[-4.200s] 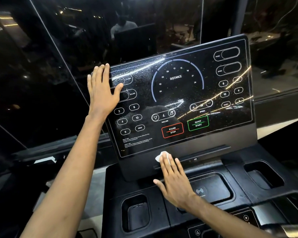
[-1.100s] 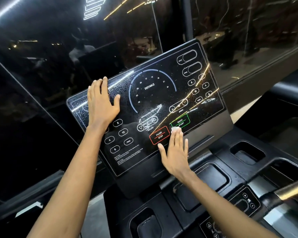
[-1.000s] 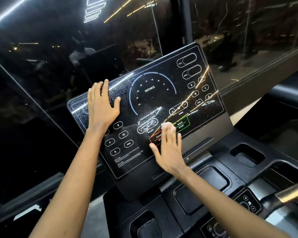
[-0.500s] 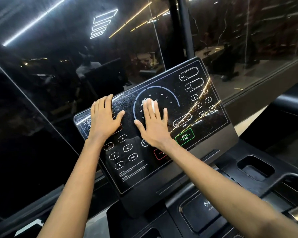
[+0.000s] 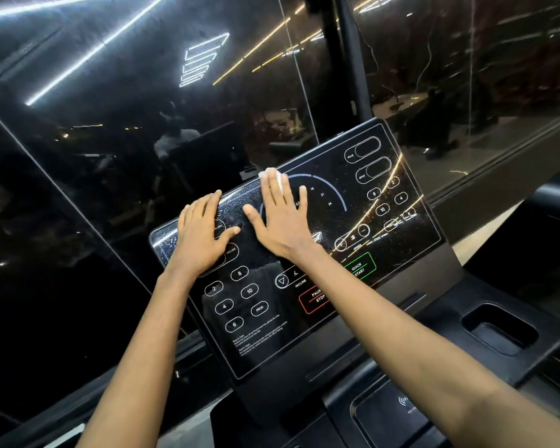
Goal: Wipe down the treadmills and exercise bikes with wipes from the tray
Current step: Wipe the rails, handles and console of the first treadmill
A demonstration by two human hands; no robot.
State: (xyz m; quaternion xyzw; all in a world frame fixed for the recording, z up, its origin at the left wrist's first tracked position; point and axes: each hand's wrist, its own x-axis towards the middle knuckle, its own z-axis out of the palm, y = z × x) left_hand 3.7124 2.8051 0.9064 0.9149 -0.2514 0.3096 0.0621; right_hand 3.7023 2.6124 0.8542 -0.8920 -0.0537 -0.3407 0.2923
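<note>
- On the upper left part of the treadmill console point(image 5: 265, 321), the right hand point(image 5: 280, 221) lies flat, fingers straight and slightly spread, thumb stretched out to the left.
- Under its fingertips is a white wipe point(image 5: 277, 177), pressed against the glass near the top edge of the panel; only a small bunched part shows beyond the fingers.
- Just beside it, the left hand point(image 5: 201, 240) rests palm-down on the console's upper left corner, fingers straight and close together, holding nothing, its thumb pointing toward the right thumb without touching it.
- Both bare forearms reach up from the bottom of the view.
- Fine droplets speckle the dark panel, most thickly along the top edge and the right side.
- Below the right wrist sit a red PAUSE STOP button point(image 5: 314, 297) and a green QUICK START button point(image 5: 358, 268); numbered ovals sit under the left hand.
- Lower right, the black deck has a rectangular cup recess point(image 5: 498, 331) and a flat pad with a wireless symbol point(image 5: 392, 412).
- Behind the console stands a dark glass wall point(image 5: 110, 156), reflecting strip lights.
</note>
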